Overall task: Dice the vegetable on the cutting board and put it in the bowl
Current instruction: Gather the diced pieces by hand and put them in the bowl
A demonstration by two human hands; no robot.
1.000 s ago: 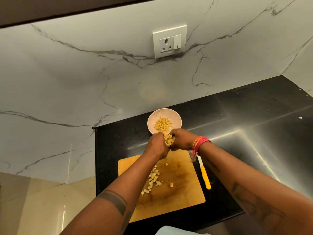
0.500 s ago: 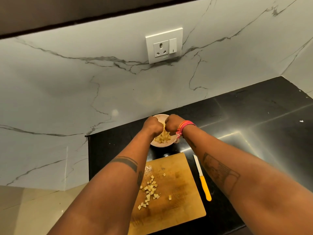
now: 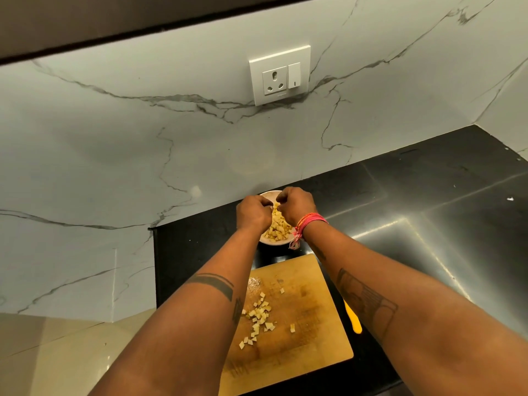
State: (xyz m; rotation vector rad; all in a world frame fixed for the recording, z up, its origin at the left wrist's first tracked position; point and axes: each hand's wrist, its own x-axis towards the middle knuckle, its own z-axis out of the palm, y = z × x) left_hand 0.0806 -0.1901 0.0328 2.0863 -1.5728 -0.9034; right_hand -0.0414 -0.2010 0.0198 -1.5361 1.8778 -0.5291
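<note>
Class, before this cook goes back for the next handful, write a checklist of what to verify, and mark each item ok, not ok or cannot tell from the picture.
1. Both hands over the bowl: ok; left hand and right hand hover above it.
2. Handful fully dropped: cannot tell; the curled fingers hide the palms.
3. Dice landing inside: ok; the diced pieces in the bowl sit heaped within the rim, none seen on the counter.
4. Board cleared: not ok; diced pieces on the cutting board are left.
5. Knife clear of the hands: ok; it lies right of the cutting board, partly under the right forearm.
</note>
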